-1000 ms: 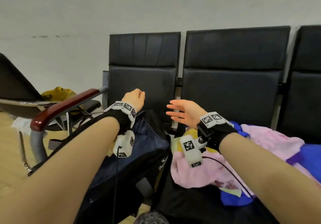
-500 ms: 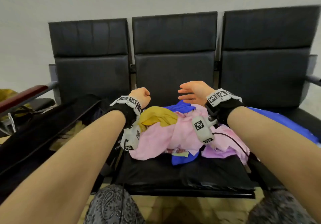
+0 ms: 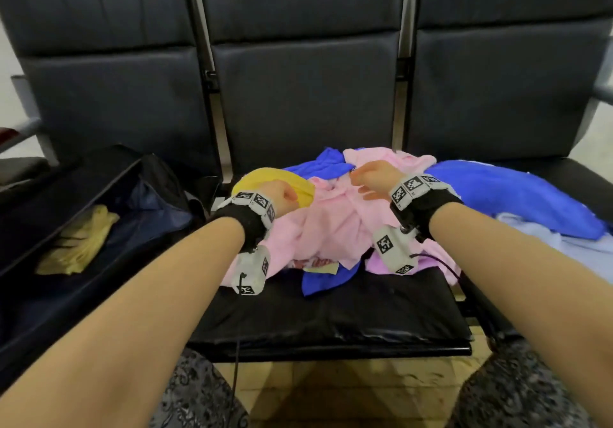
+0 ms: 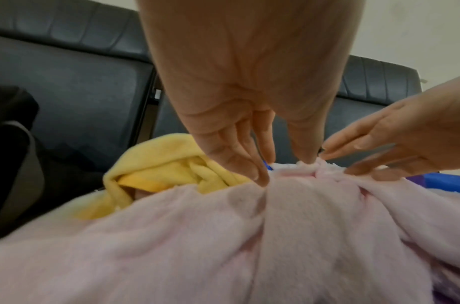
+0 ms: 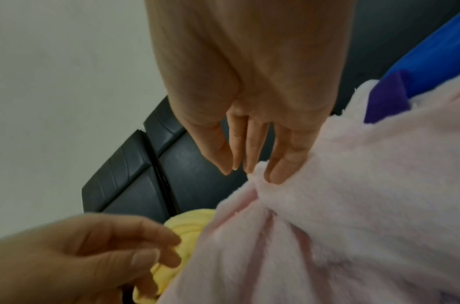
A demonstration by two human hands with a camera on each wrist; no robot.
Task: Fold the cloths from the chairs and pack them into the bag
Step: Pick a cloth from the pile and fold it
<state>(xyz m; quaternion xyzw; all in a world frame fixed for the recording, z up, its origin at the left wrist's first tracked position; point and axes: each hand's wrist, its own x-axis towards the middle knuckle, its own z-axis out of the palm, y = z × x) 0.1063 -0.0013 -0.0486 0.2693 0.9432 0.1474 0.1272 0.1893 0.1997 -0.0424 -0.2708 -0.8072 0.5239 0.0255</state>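
Gripping status: your right hand pinches a raised fold of the pink cloth; the right wrist view shows thumb and fingers closed on that peak.
Left grip: your left hand has its fingertips down on the pink cloth just beside the right hand's pinch. The left wrist view shows the thumb at the gathered fold, but whether it clamps the fabric cannot be told.
Head view only: your left hand appears as a curled fist over the yellow cloth; finger detail is hidden there by the wrist band.
Pink cloth location: middle seat of the black chair row, on top of the pile, crumpled.
Yellow cloth location: left edge of the pile, touching the pink cloth.
Blue cloths: one spreads across toward the right seat; another shows under the pink cloth at the front.
Purple cloth: the right wrist view shows a dark purple patch between pink and blue.
Bag: dark, open, on the left seat, just beside the pile.
Bag contents: a pale yellow folded cloth lies inside, seen in the head view alone.
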